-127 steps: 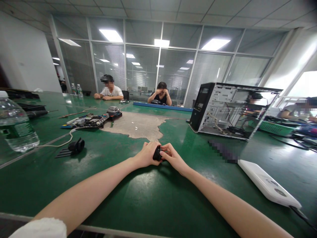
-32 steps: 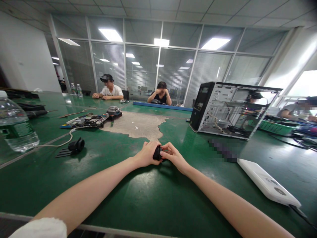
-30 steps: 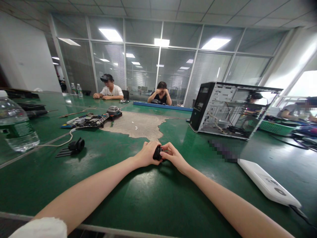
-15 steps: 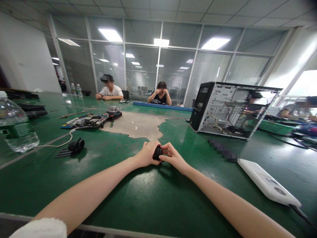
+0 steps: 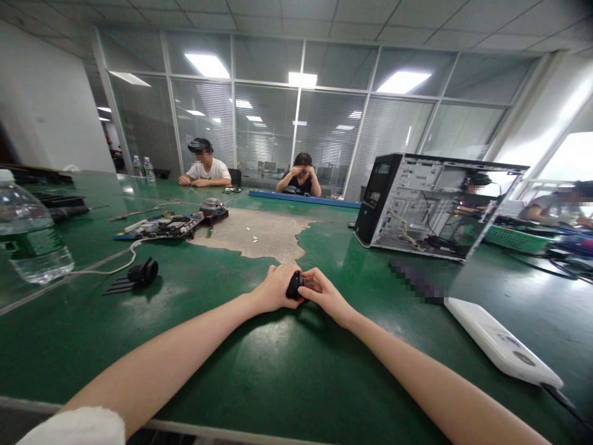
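Observation:
A small black object (image 5: 293, 286) is between my two hands, just above the green table (image 5: 259, 383). My left hand (image 5: 277, 288) is wrapped round its left side. The fingers of my right hand (image 5: 323, 292) pinch its right side, thumb at the front. Some of the right fingertips are hidden behind it. To the left lies a black part with prongs (image 5: 139, 274). Beyond it is a circuit board assembly (image 5: 164, 225), with a pale cable beside it. A bare patch (image 5: 259, 232) in the table's green cover lies beyond my hands.
An open computer case (image 5: 384, 201) stands at the back right. A white power bank (image 5: 503, 343) with a cable lies at the right. A water bottle (image 5: 30, 238) is at the far left, a green basket (image 5: 519, 238) far right. People sit across the table and at the right.

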Demonstrator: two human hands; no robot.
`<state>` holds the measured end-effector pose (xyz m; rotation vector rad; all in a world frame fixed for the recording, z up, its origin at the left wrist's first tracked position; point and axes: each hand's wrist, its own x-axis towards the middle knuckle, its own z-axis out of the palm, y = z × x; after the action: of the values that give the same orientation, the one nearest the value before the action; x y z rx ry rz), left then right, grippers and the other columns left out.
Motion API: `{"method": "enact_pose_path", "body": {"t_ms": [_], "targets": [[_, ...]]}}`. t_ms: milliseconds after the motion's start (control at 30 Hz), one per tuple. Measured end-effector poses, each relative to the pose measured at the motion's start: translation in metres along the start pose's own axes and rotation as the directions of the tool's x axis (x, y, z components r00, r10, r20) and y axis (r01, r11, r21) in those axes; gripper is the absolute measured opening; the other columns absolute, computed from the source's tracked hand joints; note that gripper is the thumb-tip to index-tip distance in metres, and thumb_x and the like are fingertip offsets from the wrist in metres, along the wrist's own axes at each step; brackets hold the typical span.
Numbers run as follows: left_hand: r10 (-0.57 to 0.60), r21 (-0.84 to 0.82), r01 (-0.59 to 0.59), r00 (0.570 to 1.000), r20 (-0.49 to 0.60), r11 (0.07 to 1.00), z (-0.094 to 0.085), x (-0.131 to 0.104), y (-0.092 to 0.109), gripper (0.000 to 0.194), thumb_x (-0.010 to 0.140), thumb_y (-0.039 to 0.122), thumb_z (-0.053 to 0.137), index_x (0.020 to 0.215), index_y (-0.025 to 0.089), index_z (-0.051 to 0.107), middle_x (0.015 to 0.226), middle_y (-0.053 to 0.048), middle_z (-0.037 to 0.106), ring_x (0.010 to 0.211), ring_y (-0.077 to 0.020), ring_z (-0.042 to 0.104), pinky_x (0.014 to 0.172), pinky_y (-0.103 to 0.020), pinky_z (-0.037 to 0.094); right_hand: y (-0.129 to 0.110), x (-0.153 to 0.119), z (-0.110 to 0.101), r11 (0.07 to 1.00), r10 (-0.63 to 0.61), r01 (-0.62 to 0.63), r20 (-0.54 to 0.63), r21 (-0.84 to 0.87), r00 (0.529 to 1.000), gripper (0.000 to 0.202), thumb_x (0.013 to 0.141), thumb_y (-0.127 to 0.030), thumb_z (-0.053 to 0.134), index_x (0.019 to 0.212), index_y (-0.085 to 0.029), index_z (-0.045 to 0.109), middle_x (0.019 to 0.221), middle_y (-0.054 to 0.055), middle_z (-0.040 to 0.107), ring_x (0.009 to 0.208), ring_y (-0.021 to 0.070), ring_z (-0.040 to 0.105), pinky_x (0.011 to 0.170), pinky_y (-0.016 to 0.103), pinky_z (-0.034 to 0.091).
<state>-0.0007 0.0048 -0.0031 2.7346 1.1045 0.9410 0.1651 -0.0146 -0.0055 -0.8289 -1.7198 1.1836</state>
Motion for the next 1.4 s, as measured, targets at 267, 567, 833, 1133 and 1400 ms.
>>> {"method": "enact_pose_path", "body": {"t_ms": [267, 567, 833, 1133, 1400], "targets": [[-0.006, -0.012, 0.006, 1.000, 0.002, 1.000, -0.0010, -0.0007, 0.0009, 0.055, 0.058, 0.037, 0.062, 0.105, 0.020, 0.038, 0.096, -0.003, 0.053, 0.091, -0.0219, 0.049, 0.077, -0.033, 0.029, -0.0014, -0.0002, 0.0006, 1.000, -0.030, 0.030, -0.020, 0.005, 0.999, 0.022, 0.070, -0.030, 0.059, 0.083, -0.021, 0.044, 0.087, -0.001, 0.051, 0.075, 0.0117, 0.053, 0.065, 0.026, 0.045], [0.003, -0.005, -0.003, 1.000, -0.008, 1.000, 0.0001, -0.0002, -0.0001, 0.053, 0.058, 0.037, 0.062, 0.103, 0.020, 0.039, 0.095, -0.003, 0.053, 0.090, -0.0217, 0.049, 0.077, -0.033, 0.030, 0.0014, 0.0002, -0.0007, 1.000, 0.019, -0.019, -0.020, 0.006, 1.000, 0.031, 0.068, -0.031, 0.061, 0.091, -0.021, 0.043, 0.091, 0.001, 0.051, 0.081, 0.0135, 0.054, 0.071, 0.030, 0.045], [-0.009, -0.008, 0.009, 1.000, -0.005, 1.000, -0.0003, -0.0012, 0.0004, 0.057, 0.058, 0.038, 0.063, 0.105, 0.020, 0.037, 0.097, -0.004, 0.053, 0.091, -0.0222, 0.049, 0.078, -0.034, 0.029, -0.0036, -0.0010, 0.0004, 0.998, -0.015, 0.015, -0.008, 0.069, 1.000, 0.022, 0.070, -0.029, 0.059, 0.082, -0.021, 0.043, 0.086, -0.001, 0.051, 0.074, 0.0110, 0.053, 0.064, 0.025, 0.044], [-0.007, -0.001, 0.007, 1.000, -0.006, 1.000, -0.0001, 0.0005, 0.0004, 0.054, 0.057, 0.038, 0.063, 0.102, 0.020, 0.040, 0.094, -0.003, 0.054, 0.089, -0.0214, 0.050, 0.077, -0.033, 0.030, 0.0009, 0.0008, -0.0004, 0.998, 0.045, -0.043, -0.049, 0.040, 0.998, 0.029, 0.069, -0.032, 0.060, 0.092, -0.022, 0.044, 0.093, 0.001, 0.050, 0.075, 0.0118, 0.054, 0.068, 0.029, 0.044], [0.000, 0.004, 0.001, 1.000, -0.014, 1.000, 0.0009, -0.0010, -0.0013, 0.058, 0.056, 0.038, 0.064, 0.105, 0.019, 0.038, 0.096, -0.004, 0.053, 0.091, -0.0227, 0.049, 0.077, -0.034, 0.030, -0.0065, -0.0008, 0.0012, 0.996, 0.010, -0.009, -0.015, 0.084, 1.000, 0.028, 0.065, -0.031, 0.064, 0.081, -0.021, 0.043, 0.087, -0.001, 0.052, 0.075, 0.0121, 0.054, 0.066, 0.027, 0.044]]}}
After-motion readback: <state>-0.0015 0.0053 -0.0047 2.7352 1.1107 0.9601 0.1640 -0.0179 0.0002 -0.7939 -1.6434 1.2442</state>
